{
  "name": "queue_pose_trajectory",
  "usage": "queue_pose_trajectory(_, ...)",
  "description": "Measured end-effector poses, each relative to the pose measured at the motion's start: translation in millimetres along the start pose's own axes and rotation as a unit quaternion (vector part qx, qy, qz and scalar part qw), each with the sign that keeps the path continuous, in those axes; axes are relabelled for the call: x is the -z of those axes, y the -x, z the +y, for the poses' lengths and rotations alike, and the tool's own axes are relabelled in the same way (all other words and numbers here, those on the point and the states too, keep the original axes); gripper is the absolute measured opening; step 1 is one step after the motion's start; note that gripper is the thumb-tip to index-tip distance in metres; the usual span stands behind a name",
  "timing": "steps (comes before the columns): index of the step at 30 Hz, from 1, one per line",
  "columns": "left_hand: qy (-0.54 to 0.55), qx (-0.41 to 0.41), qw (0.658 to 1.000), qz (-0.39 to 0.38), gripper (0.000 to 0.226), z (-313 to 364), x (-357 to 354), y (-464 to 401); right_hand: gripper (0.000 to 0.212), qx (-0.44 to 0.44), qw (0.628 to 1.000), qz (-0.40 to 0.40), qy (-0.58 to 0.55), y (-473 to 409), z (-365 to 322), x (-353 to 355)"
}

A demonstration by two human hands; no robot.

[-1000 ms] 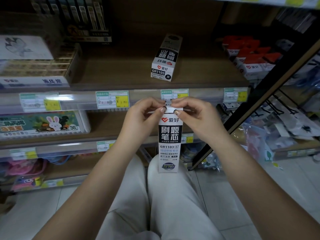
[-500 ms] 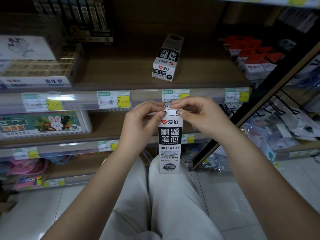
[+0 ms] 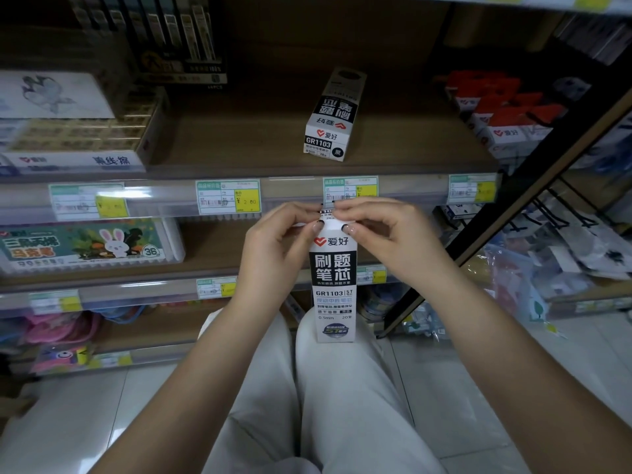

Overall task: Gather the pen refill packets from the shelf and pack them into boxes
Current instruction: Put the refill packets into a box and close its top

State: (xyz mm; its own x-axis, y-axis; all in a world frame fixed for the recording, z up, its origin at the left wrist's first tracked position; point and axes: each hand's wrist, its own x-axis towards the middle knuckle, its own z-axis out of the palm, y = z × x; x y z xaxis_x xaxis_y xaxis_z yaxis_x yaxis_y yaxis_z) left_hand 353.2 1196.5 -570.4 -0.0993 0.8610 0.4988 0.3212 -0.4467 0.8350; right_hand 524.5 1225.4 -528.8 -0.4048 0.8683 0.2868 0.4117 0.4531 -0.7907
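Refill box (image 3: 333, 285) stands on knee, frame centre; left hand (image 3: 273, 248) & right hand (image 3: 393, 241) each pinch its top flap. Risk: box tips off leg w/ uneven pressing, or flap creases. 2nd box (image 3: 333, 118) lies on shelf (image 3: 239, 138), upper centre.

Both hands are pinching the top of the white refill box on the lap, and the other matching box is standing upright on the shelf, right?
Not quite. The head view shows both hands, left and right, pinching the top of the refill box, but the matching box lies flat on the shelf, not upright.
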Motion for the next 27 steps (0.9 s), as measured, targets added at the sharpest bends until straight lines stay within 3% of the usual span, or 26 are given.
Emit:
queue_pose_trajectory(5, 0.02, 0.001, 1.0, -0.017, 0.008, -2.2, 2.8, -0.5, 0.026, -0.099, 0.993, -0.047, -0.046, -10.4, -15.8, 12.0)
queue_pose_trajectory(12, 0.026, 0.003, 0.998, -0.051, 0.006, 1.9, 6.8, -6.3, 0.024, -0.084, 0.976, -0.154, 0.131, -26.7, -37.2, 27.3)
queue_pose_trajectory(17, -0.026, -0.022, 0.999, -0.014, 0.013, -2.5, 7.3, -0.7, 0.02, -0.023, 0.978, -0.125, 0.165, -26.0, -32.1, 16.8)
queue_pose_trajectory(21, -0.065, -0.034, 0.997, -0.019, 0.026, -5.6, 11.1, 2.7, 0.018, -0.003, 0.991, -0.08, 0.106, -17.3, -22.7, 8.6)
queue_pose_trajectory(27, -0.064, -0.031, 0.997, -0.018, 0.016, -4.3, 9.9, -0.6, 0.007, -0.02, 0.998, -0.049, 0.035, -16.7, -13.1, 6.1)
